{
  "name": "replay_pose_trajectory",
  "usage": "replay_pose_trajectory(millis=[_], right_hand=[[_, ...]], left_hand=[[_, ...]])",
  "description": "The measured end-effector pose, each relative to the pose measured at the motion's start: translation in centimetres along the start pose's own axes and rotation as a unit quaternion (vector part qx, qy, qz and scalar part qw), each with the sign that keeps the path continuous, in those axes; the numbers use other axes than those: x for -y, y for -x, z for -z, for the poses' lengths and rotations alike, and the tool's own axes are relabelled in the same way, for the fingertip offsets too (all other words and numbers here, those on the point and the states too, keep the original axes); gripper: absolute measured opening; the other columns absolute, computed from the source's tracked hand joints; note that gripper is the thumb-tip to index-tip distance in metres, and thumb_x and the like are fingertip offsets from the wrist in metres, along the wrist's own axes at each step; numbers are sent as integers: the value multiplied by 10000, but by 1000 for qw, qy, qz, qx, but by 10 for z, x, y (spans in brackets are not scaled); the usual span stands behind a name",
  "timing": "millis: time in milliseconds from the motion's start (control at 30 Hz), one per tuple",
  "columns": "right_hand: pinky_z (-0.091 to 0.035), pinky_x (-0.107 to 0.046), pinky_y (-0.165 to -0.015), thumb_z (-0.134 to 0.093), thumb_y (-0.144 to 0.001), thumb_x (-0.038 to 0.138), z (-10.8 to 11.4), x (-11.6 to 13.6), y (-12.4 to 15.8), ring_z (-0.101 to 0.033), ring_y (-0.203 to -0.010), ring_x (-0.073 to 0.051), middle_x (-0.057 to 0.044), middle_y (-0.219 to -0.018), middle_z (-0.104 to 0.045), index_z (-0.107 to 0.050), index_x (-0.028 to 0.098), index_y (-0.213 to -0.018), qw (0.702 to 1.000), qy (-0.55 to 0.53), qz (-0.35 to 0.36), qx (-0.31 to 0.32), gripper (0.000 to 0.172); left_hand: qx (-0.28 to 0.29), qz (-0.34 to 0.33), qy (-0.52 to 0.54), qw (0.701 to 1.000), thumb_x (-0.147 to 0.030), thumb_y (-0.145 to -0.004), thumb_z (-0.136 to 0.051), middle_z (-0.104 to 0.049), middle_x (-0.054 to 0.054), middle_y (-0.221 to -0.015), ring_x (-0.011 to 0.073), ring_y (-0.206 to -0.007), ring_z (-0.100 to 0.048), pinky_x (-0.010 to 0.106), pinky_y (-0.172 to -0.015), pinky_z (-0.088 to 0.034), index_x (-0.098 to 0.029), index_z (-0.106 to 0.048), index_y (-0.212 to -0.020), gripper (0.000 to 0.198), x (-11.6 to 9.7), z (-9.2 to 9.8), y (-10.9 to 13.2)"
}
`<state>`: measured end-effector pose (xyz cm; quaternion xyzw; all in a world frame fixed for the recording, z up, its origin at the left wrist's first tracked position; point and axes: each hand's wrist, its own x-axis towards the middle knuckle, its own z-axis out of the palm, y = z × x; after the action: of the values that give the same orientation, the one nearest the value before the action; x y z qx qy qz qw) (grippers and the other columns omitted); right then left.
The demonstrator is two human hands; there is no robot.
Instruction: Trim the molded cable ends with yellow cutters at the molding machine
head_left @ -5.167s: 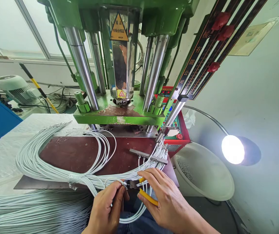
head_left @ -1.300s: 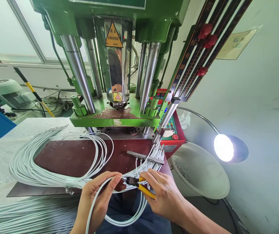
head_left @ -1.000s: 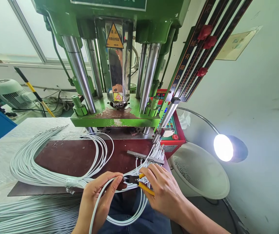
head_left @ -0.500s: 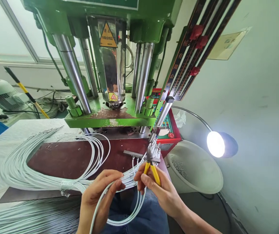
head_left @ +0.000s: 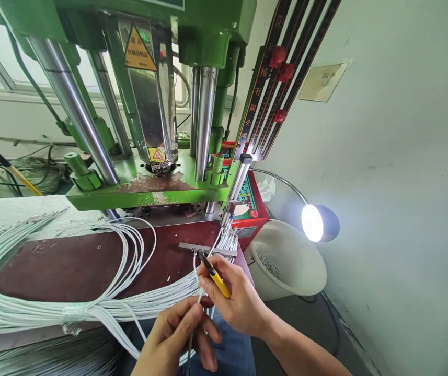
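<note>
My left hand (head_left: 180, 331) pinches a white cable (head_left: 200, 295) between thumb and index finger, low in front of the table edge. Just above it, my right hand (head_left: 229, 292) is closed round yellow-handled cutters (head_left: 219, 283), their dark jaws pointing up and left. Its fingertips are beside the upper part of the same cable; whether they touch it I cannot tell. Behind the hands lies a metal bar (head_left: 208, 250) with cable ends at it. A large bundle of white cables (head_left: 43, 310) is tied with clear wrap to the left.
A green press (head_left: 149, 197) stands behind the brown work surface (head_left: 62, 266). To its right are a red control box (head_left: 261, 201), a lit lamp (head_left: 312, 223) and a white bin (head_left: 306, 261) with scraps inside. Grey cables (head_left: 62, 350) lie at the lower left.
The view has shifted right. My right hand has turned the cutters to point up-left and come closer to my left hand. The cable between the hands now stands more upright.
</note>
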<state>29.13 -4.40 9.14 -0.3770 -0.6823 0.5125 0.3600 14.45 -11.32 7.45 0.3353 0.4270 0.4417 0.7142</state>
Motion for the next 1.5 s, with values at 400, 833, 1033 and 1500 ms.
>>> replay_pose_trajectory(millis=[400, 833, 1033, 1500], right_hand=[[-443, -234, -635, -633, -909, 399, 8, -12, -3, -520, -685, -96, -25, -903, -613, -561, 177, -1012, 975, -210, -37, 62, 255], [-428, -212, -574, -639, -873, 469, 4, -8, -9, -538, -598, -80, 48, -752, -505, -544, 184, -954, 987, -119, -103, 41, 311], [-398, -211, -557, -650, -860, 458, 3, -13, -11, -522, -624, -96, 44, -729, -515, -564, 181, -955, 986, -113, -115, 37, 305], [-499, -285, -608, -606, -890, 469, 98, -38, 35, -550, -644, -150, -22, -792, -603, -593, 192, -973, 968, 109, -58, -219, 289]], left_hand=[[28, 28, 96, 995, -455, -894, -624, -695, 23, -628, 55, -342, -511, 159, -409, -313, -145, -664, -974, 323, 2, 2, -4], [3, 19, 105, 994, -425, -831, -715, -727, 48, -760, 42, -347, -517, 159, -410, -335, -137, -683, -1022, 347, 3, 3, -9], [4, 39, 124, 991, -409, -829, -714, -711, 36, -695, 23, -321, -457, 155, -403, -313, -126, -691, -953, 309, -1, 7, -11], [66, -139, -348, 925, -396, -949, -500, -682, 31, -631, 156, -548, -608, 214, -543, -422, -226, -693, -811, 292, 37, 12, -7]])
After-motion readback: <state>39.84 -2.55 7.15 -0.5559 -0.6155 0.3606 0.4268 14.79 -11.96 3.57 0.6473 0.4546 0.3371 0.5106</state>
